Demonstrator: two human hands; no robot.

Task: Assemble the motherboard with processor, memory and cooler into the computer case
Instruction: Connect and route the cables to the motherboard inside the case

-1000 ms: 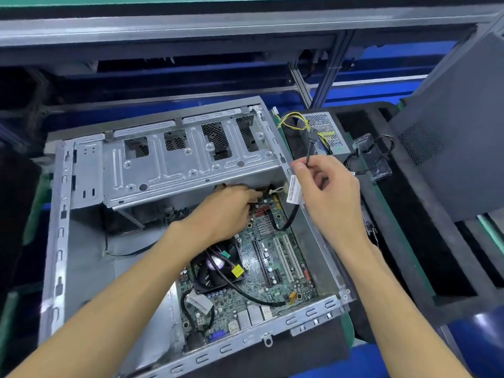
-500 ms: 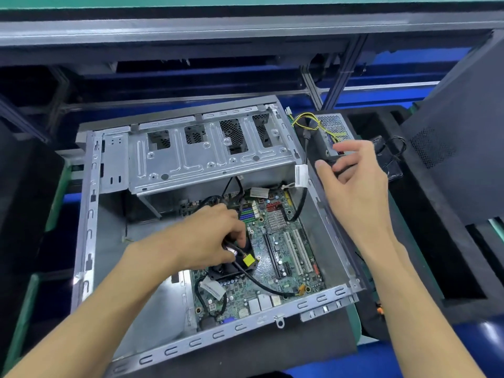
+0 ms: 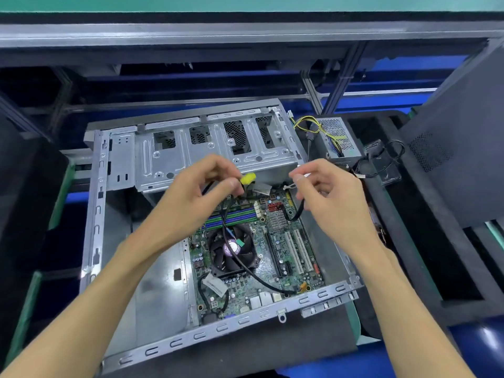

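Observation:
The open grey computer case lies flat, with the green motherboard seated in its right half. A black cooler fan sits on the board, with memory slots above it. My left hand is raised over the board and pinches a black cable with a yellow connector at its end. My right hand hovers beside it with curled fingers, pinching a thin white tie on another black cable.
A silver drive cage spans the case's upper part. A power supply with yellow and black wires lies in black foam to the right. A dark side panel leans at far right. A long black cable crosses the fan.
My left hand rose from the board by the fan, lifting the cable with the yellow connector. My right hand came back from the power supply towards the case's middle.

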